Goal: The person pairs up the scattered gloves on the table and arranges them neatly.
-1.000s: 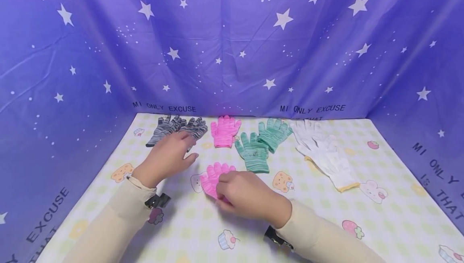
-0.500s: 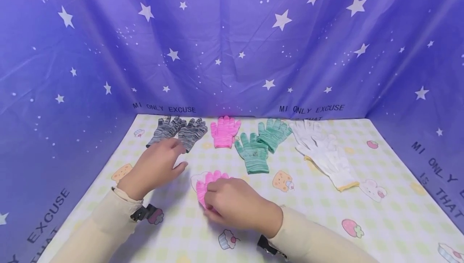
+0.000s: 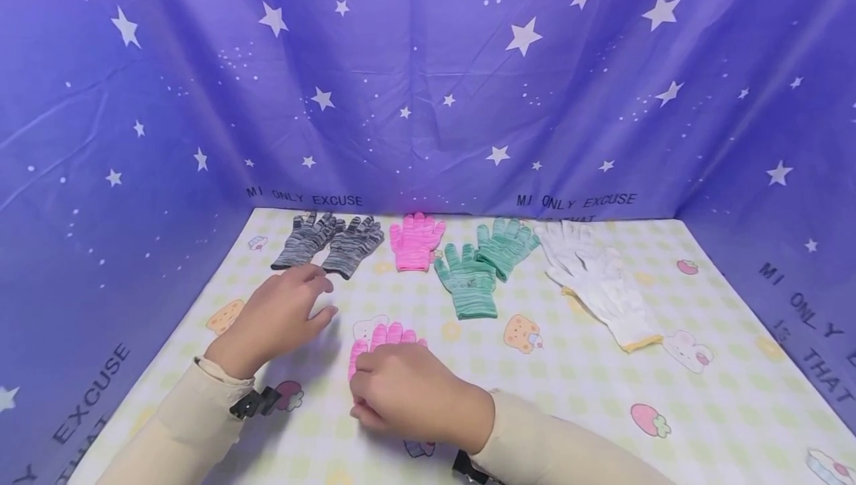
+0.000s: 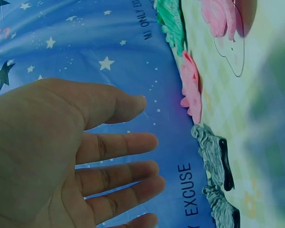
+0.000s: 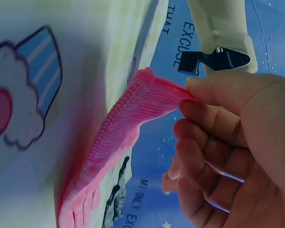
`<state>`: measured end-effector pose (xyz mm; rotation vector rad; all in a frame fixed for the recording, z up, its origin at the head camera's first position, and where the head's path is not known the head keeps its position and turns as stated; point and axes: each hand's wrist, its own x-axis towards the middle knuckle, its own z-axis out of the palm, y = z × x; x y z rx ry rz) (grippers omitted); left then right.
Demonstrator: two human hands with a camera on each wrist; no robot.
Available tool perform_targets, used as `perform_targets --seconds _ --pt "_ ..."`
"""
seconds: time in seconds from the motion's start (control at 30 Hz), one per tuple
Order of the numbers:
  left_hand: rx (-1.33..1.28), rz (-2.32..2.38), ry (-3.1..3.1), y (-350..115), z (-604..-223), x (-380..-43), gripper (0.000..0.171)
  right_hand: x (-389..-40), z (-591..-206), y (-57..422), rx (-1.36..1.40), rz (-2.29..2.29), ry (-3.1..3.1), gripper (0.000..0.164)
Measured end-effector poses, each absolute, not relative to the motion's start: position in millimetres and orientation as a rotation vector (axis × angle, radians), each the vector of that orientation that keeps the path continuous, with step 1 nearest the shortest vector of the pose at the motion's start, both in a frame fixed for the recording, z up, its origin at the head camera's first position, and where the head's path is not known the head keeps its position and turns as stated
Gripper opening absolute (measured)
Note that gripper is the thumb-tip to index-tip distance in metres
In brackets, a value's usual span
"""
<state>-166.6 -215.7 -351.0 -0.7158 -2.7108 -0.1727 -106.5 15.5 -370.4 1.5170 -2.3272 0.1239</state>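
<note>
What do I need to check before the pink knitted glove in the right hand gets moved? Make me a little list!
1. Right hand pinching the pink knitted glove at its wrist end: ok.
2. Left hand empty: ok.
3. Second pink knitted glove spread out towards the back of the pale checked table: ok.
4. Two green knitted gloves clear of each other: not ok, they overlap.
5. Held glove's fingers off the table: cannot tell.

Purple-blue curtains stand behind the counter and along both sides, printed with white stars, dots and dark lettering that includes "ONLY EXCUSE". The counter's surface is pale green-and-white check, with a printed strawberry, toast-like character and white animal.
</note>
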Motion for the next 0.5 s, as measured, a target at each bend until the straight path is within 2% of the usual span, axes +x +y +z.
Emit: perform_targets --seconds 0.5 --pt "-0.659 -0.165 -2.760 -226 -362 -163 0.029 -98 -378 -19 1.525 -0.092 -2.273 0.020"
